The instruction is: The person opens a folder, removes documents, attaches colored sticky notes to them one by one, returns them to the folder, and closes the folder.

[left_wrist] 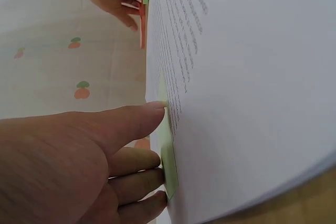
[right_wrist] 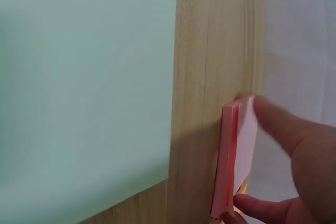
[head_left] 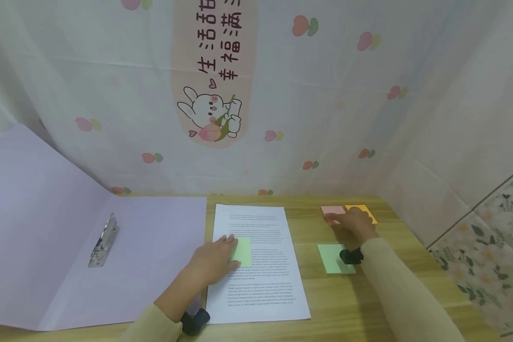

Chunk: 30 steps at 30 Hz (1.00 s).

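Observation:
A light green sticky note [head_left: 244, 251] lies on a printed sheet [head_left: 267, 289]. My left hand [head_left: 213, 260] rests at the note's left side, fingers and thumb fairly straight; the left wrist view shows the fingertips and thumb on the green note [left_wrist: 168, 161]. My right hand [head_left: 352, 222] is over the pads at the back right, its thumb by the pink sticky-note pad [head_left: 332, 210]. From the right wrist, the thumb is at one end of the pink pad [right_wrist: 227, 161] and fingertips are at the other. An orange pad [head_left: 369, 212] is partly covered by that hand.
A pale green sticky-note pad [head_left: 331, 261] lies below the right wrist. To the left, an open lilac folder [head_left: 162, 266] with a metal clip [head_left: 104, 242] stands partly raised against the patterned curtain [head_left: 325, 95]. All rest on a wooden table [head_left: 299, 223].

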Available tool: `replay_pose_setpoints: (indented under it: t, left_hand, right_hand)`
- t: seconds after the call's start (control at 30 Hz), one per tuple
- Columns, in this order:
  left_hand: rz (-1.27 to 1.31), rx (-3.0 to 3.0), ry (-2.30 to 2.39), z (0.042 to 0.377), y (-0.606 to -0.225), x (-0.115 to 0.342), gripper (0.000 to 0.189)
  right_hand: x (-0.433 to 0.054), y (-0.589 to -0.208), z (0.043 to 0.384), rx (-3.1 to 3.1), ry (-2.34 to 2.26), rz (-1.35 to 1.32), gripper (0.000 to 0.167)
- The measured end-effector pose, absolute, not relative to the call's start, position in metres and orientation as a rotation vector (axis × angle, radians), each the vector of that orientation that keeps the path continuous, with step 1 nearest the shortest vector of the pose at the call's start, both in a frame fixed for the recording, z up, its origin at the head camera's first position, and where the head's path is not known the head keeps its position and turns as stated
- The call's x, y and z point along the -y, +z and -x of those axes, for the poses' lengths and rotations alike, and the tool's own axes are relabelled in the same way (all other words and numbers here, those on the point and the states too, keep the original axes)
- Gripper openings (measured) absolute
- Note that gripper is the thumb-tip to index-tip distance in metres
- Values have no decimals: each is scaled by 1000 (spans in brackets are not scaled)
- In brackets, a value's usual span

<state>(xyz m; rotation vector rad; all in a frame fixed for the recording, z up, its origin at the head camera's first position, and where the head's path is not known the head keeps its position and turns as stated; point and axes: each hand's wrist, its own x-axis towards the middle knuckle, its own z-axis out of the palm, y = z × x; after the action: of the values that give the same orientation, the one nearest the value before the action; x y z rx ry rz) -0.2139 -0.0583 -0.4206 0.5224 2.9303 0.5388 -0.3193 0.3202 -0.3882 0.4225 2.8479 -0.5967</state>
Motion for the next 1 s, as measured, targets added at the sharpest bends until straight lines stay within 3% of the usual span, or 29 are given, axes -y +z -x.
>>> replay_pose_setpoints:
  t: [0.57,1.0]
  left_hand:
    - [-536,-2929,535,214,-422,57,61]
    - [-536,-2913,553,212,-420,57,61]
  right_hand:
    - [-320,-389,328,-2870,-644,-433,71]
    - [-320,-389,330,-2819,-761,-451,82]
